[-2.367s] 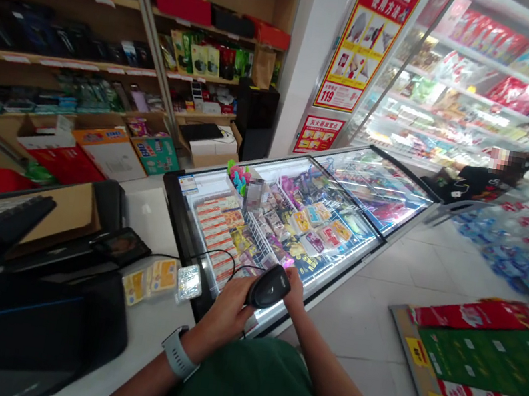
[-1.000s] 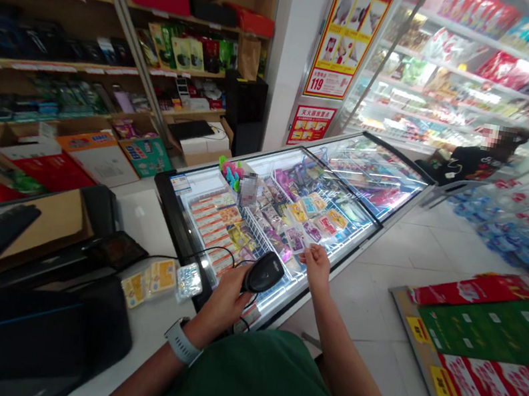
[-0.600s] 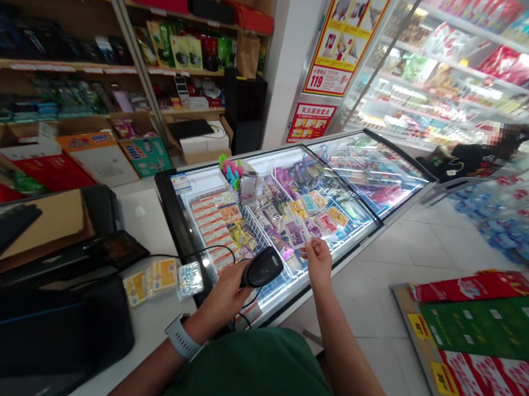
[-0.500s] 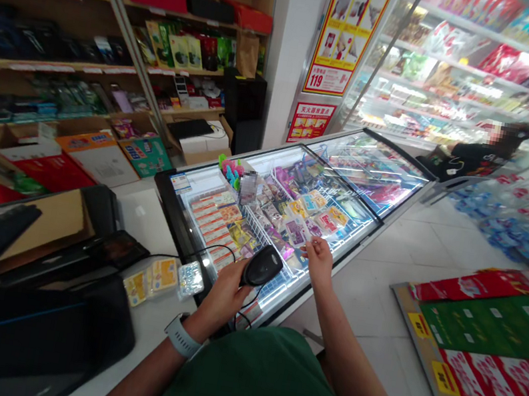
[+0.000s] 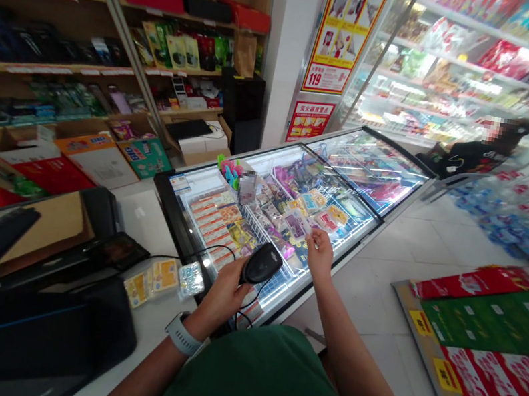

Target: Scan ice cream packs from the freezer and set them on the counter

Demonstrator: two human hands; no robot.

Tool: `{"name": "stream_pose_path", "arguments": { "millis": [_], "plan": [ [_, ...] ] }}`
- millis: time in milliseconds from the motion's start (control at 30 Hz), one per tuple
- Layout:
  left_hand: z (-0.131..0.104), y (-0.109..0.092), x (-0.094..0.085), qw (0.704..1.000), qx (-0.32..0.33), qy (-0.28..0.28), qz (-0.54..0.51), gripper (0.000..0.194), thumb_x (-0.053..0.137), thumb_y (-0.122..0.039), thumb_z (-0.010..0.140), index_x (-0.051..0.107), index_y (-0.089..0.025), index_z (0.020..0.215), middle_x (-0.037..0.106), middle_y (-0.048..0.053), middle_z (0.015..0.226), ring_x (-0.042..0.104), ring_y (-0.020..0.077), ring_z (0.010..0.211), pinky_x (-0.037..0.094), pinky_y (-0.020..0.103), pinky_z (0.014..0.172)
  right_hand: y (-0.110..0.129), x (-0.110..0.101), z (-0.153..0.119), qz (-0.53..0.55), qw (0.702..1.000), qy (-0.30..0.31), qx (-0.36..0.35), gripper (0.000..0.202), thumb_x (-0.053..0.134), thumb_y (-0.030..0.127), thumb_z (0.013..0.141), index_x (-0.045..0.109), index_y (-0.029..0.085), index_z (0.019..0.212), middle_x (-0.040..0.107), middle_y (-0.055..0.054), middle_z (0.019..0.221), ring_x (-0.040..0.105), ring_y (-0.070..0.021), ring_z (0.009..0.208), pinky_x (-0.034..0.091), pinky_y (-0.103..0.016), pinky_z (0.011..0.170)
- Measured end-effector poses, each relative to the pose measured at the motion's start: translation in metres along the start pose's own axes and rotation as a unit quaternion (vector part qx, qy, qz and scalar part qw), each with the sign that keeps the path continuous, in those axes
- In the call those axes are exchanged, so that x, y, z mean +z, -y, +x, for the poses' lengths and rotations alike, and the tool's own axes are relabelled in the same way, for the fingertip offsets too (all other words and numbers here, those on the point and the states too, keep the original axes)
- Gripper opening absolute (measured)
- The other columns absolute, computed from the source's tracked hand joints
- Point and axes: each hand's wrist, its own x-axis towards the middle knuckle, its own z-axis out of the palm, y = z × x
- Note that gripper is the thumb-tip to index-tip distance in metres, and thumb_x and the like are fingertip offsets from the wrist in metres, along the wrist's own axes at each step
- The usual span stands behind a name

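Freezer under hands, counter left, boxes right

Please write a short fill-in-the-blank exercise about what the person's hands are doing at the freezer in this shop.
1. The left hand grips a black handheld ____.
2. The right hand pinches a small purple packet above the glass-topped ____.
3. A grey watch sits on the ____ wrist.
4. A black ____ trails from the scanner across the white counter.

Missing words: scanner; freezer; left; cable
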Motion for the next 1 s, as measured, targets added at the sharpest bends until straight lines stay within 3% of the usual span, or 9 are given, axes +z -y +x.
{"name": "stream_pose_path", "arguments": {
  "millis": [267, 733, 1000],
  "plan": [
    [0.002, -0.001, -0.001, 1.0, -0.005, 0.0, -0.003, 0.049, 0.05, -0.014, 0.08, 0.046, -0.015, 0.129, 0.057, 0.013, 0.126, 0.052, 0.0251, 0.117, 0.038, 0.044, 0.103, 0.007, 0.005, 0.003, -0.033, 0.999, -0.005, -0.038, 0.027, 0.057, 0.039, 0.079, 0.057, 0.021, 0.098, 0.065, -0.005, 0.092, 0.062, -0.0199, 0.087, 0.049, -0.039, 0.086],
    [0.001, -0.003, -0.003, 1.0, -0.006, -0.018, -0.003, 0.044, 0.051, -0.018, 0.084, 0.047, -0.015, 0.128, 0.058, 0.014, 0.124, 0.054, 0.0255, 0.116, 0.04, 0.044, 0.101, -0.006, 0.006, 0.01, -0.058, 0.997, -0.013, -0.05, 0.031, 0.057, 0.041, 0.08, 0.057, 0.021, 0.104, 0.067, -0.006, 0.097, 0.064, -0.0209, 0.088, 0.05, -0.041, 0.084],
    [0.0, -0.002, -0.002, 0.999, 0.0, -0.031, 0.014, 0.046, 0.051, -0.019, 0.083, 0.046, -0.015, 0.13, 0.057, 0.014, 0.128, 0.052, 0.0251, 0.119, 0.039, 0.044, 0.104, 0.003, 0.009, 0.008, -0.05, 0.997, -0.011, -0.061, 0.027, 0.057, 0.038, 0.08, 0.058, 0.022, 0.102, 0.066, -0.005, 0.094, 0.063, -0.0205, 0.089, 0.05, -0.04, 0.085]
  ]
}}
